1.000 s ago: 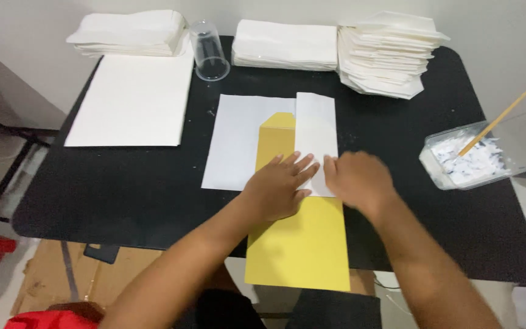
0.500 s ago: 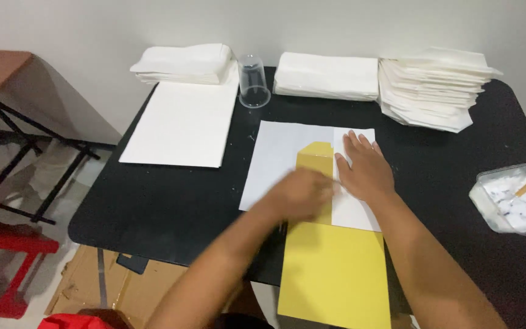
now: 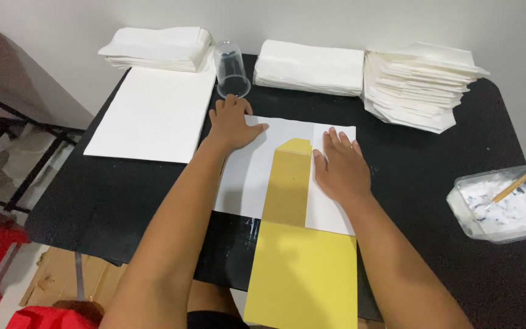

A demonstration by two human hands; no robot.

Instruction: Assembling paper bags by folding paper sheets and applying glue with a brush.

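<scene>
Head view: left hand (image 3: 231, 123) flat, open on white sheet (image 3: 246, 173); right hand (image 3: 340, 167) open, pressing folded flap (image 3: 330, 210).

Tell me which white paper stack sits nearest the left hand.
The back-left stack, beside the upturned clear cup by the left hand; the others lie farther right.

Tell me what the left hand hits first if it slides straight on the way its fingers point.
The left hand lies flat on the white sheet, fingers pointing toward the table's far edge. Straight ahead stands the upturned clear plastic cup, almost at the fingertips; it would likely meet that first.
</scene>
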